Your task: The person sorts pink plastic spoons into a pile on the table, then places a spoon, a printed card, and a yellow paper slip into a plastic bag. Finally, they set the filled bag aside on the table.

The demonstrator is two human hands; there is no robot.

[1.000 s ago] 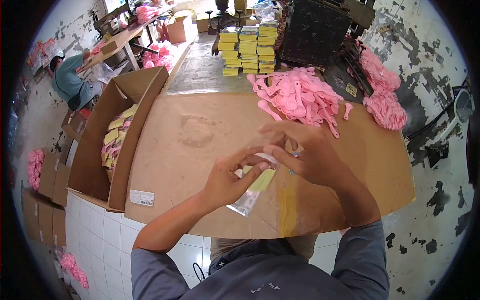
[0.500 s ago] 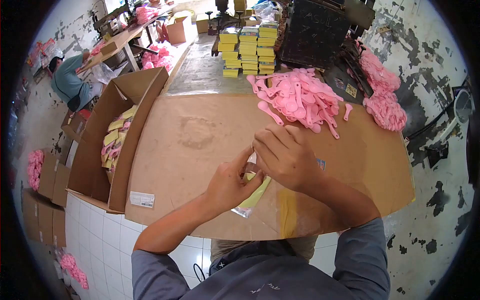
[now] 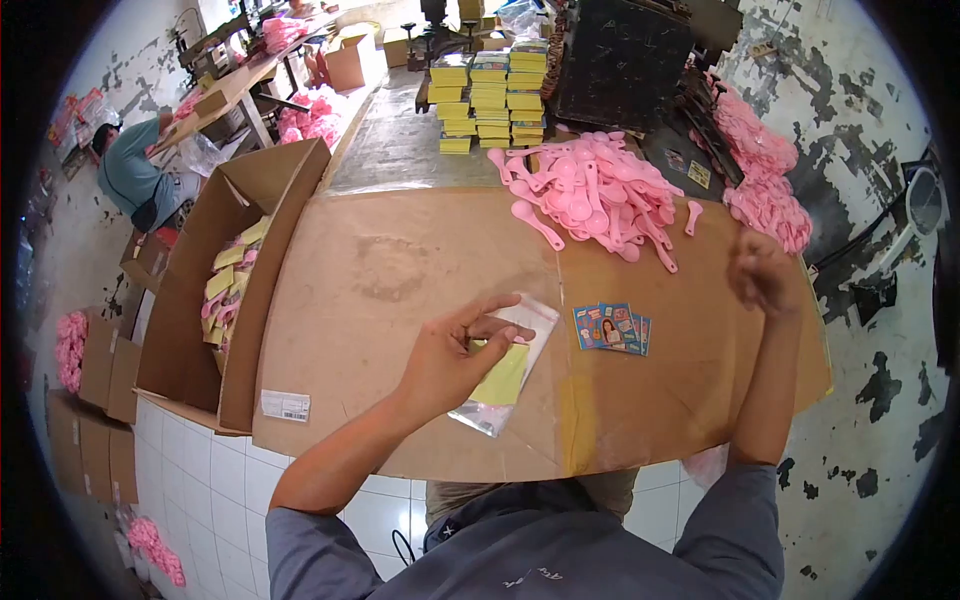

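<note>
Plastic bag (image 3: 488,410) holds yellow card (image 3: 503,378), left hand (image 3: 445,365) grip clamped on it; right hand (image 3: 765,272) grip unclear.

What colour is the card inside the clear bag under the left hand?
Yellow: the card shows through the clear bag, best in the head view.

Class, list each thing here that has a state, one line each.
clear bag: flat on cardboard sheet, yellow card inside
left hand: gripping the clear bag
right hand: off the bag, fingers curled
cardboard box: open, partly filled
pink spoons: loose heap
printed cards: face up, fanned
</note>
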